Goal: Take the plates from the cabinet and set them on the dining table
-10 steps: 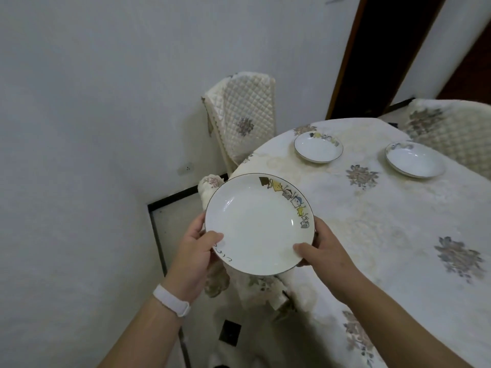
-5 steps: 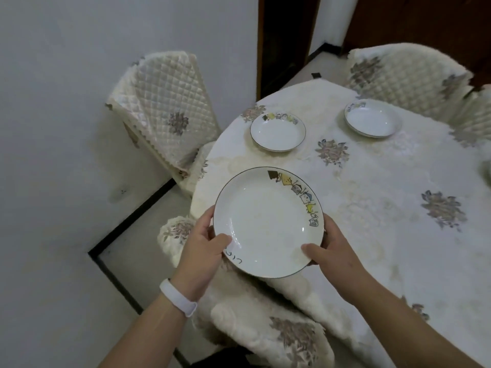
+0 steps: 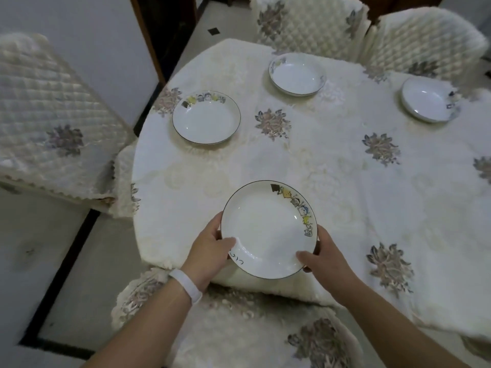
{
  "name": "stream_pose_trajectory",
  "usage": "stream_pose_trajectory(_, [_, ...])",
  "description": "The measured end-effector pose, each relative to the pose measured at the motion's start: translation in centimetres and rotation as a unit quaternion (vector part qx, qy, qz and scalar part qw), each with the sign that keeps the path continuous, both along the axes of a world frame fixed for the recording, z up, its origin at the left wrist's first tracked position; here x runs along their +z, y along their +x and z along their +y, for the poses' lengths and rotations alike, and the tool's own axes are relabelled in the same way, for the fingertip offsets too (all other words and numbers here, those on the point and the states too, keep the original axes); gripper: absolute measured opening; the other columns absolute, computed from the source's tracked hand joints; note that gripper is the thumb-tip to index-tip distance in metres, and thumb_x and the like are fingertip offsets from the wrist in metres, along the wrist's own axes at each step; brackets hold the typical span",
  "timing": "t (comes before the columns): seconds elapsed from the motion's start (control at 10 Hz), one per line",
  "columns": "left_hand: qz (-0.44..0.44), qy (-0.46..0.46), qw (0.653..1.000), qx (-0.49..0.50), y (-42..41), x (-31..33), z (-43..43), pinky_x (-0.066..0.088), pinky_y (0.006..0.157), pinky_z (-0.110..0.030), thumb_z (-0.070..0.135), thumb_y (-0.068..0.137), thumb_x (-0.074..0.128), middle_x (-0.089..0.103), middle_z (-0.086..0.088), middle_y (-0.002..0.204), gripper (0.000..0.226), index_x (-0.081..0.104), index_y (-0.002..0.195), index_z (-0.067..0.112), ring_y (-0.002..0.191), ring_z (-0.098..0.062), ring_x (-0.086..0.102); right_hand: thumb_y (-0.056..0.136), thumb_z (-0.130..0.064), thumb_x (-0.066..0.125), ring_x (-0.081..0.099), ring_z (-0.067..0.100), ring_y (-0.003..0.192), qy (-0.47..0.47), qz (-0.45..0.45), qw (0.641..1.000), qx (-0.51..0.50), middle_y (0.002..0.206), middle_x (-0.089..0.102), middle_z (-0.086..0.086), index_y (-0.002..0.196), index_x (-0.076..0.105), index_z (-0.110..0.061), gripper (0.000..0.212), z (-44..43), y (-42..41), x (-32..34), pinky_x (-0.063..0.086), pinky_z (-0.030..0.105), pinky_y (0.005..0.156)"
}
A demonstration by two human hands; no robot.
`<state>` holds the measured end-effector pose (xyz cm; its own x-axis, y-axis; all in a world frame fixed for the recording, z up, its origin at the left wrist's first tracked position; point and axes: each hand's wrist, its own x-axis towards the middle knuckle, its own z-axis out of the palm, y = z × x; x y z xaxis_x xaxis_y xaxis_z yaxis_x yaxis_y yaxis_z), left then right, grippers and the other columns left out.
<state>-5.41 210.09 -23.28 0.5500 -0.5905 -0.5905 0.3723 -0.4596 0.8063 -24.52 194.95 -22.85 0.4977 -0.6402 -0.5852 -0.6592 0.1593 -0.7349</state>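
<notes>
I hold a white plate with a dark rim and small cartoon figures along its right edge, over the near edge of the round dining table. My left hand grips its left rim, thumb on top. My right hand grips its lower right rim. Whether the plate touches the cloth I cannot tell. Three more white plates lie on the table: one at the left, one at the back, one at the far right.
A cream tablecloth with flower motifs covers the table. Quilted chairs stand around it: one at the left, two at the back, and one right below my arms. A dark doorway opens at the back left.
My view has swung over the table and closer to it. The plate in both hands has come from beside the table's edge to over its near edge. A third plate has come into sight.
</notes>
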Motion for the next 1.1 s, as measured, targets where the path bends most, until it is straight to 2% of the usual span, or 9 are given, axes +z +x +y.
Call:
stream_pose_trajectory(0.1, [0.004,0.016,0.999,-0.043,0.1,-1.8,-1.7,0.056,0.085,-0.048,-0.008,0.083,0.052,0.073,-0.008,0.102,0.061,0.061,0.118,0.041,0.098,-0.033,0.067,0.085,-0.005,0.062,0.062,0.015,0.094,-0.001,0.022,0.999,-0.029,0.108,0.063,-0.008,0.13,0.042,-0.033,0.057,-0.5,-0.9,-1.9,0.059,0.035,0.074])
stream_pose_trajectory(0.2, [0.007,0.036,0.998,-0.059,-0.4,-3.0,-2.6,0.056,0.082,-0.042,-0.008,0.082,0.053,0.074,-0.001,0.099,0.06,0.063,0.112,0.044,0.094,-0.026,0.068,0.084,-0.007,0.062,0.061,0.015,0.097,0.004,0.04,0.998,-0.044,0.111,0.062,-0.009,0.132,0.039,-0.036,0.061,-1.0,-1.7,-3.4,0.058,0.039,0.08])
stream_pose_trajectory(0.4, [-0.007,0.05,0.995,-0.091,-1.0,-5.9,-3.5,0.044,0.105,-0.044,0.016,0.066,0.059,0.061,0.009,0.133,0.073,0.051,0.135,0.039,0.121,-0.012,0.057,0.082,-0.009,0.063,0.06,0.016,0.101,0.017,0.049,0.997,-0.058,0.111,0.061,-0.012,0.139,0.035,-0.034,0.068,-1.8,-2.4,-5.1,0.055,0.047,0.088])
stream_pose_trajectory(0.6, [-0.013,0.066,0.992,-0.102,-0.8,-7.4,-3.2,0.039,0.11,-0.043,0.024,0.066,0.065,0.048,0.003,0.147,0.079,0.044,0.141,0.038,0.131,-0.013,0.049,0.081,-0.009,0.063,0.059,0.018,0.101,0.01,0.056,0.997,-0.051,0.114,0.061,-0.005,0.141,0.034,-0.03,0.069,-2.1,-2.5,-5.9,0.054,0.039,0.083])
stream_pose_trajectory(0.7, [-0.038,0.08,0.989,-0.118,-1.0,-6.8,-3.4,0.046,0.104,-0.038,0.01,0.08,0.065,0.06,0.004,0.134,0.069,0.045,0.141,0.035,0.118,-0.012,0.059,0.082,-0.01,0.063,0.059,0.014,0.096,0.004,0.06,0.997,-0.045,0.111,0.061,-0.005,0.14,0.035,-0.027,0.067,-2.1,-2.6,-6.1,0.053,0.034,0.078])
stream_pose_trajectory(0.8, [-0.077,0.104,0.985,-0.114,-1.1,-6.2,-3.3,0.052,0.089,-0.032,0.006,0.086,0.063,0.071,0.004,0.101,0.052,0.054,0.133,0.027,0.093,-0.015,0.067,0.084,-0.014,0.062,0.061,0.017,0.092,0.009,0.067,0.997,-0.043,0.107,0.061,-0.005,0.136,0.038,-0.025,0.059,-2.3,-2.7,-5.9,0.056,0.038,0.078])
stream_pose_trajectory(0.9, [-0.07,0.105,0.991,-0.053,-0.6,-4.9,-2.9,0.053,0.08,-0.033,0.007,0.089,0.061,0.068,0.0,0.082,0.03,0.062,0.117,0.018,0.078,-0.019,0.065,0.089,-0.02,0.059,0.064,0.019,0.081,0.011,0.078,0.996,-0.036,0.099,0.063,0.0,0.131,0.043,-0.022,0.044,-2.5,-3.1,-5.0,0.055,0.039,0.076])
stream_pose_trajectory(1.0, [-0.042,0.07,0.996,-0.033,0.1,-3.3,-2.2,0.057,0.076,-0.037,0.012,0.093,0.058,0.071,-0.007,0.098,0.018,0.062,0.104,0.026,0.086,-0.02,0.07,0.093,-0.025,0.055,0.063,0.019,0.081,-0.033,0.096,0.995,-0.02,0.096,0.062,0.0,0.135,0.043,-0.021,0.044,-3.0,-3.6,-3.8,0.052,0.036,0.073])
stream_pose_trajectory(1.1, [-0.093,0.058,0.99,-0.084,0.6,-1.1,-1.3,0.052,0.069,-0.031,0.019,0.094,0.058,0.069,0.0,0.105,0.017,0.06,0.106,0.031,0.093,-0.017,0.069,0.095,-0.031,0.054,0.059,0.015,0.093,-0.154,0.122,0.98,0.029,0.112,0.059,-0.003,0.14,0.041,-0.023,0.048,-2.9,-4.0,-1.7,0.05,0.035,0.081])
